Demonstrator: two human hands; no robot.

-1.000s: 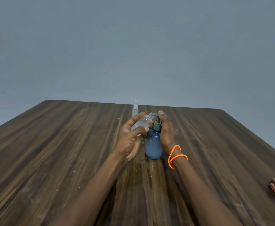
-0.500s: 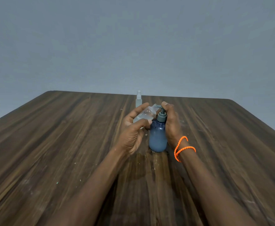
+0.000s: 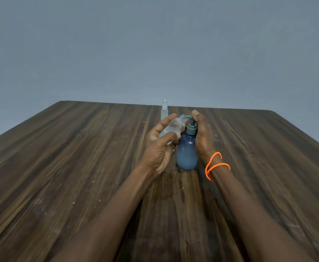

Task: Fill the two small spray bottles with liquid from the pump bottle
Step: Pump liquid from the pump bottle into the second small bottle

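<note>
A blue pump bottle (image 3: 186,156) with a dark pump head stands upright on the wooden table (image 3: 79,157). My right hand (image 3: 203,137) wraps its far side, with a fingertip on top of the pump head. My left hand (image 3: 158,150) holds a small clear bottle (image 3: 173,126) tilted, its open neck right at the pump spout. A little clear liquid lies in this bottle. A second small spray bottle (image 3: 164,110), capped, stands upright just behind my hands.
An orange beaded band (image 3: 214,165) circles my right wrist. A wet patch (image 3: 169,186) darkens the wood in front of the pump bottle. The table's far edge runs just behind the capped bottle, with a plain grey wall beyond.
Both hands keep the same hold on the bottles. The view has shifted a little, and the cloth at the right edge is out of sight.
</note>
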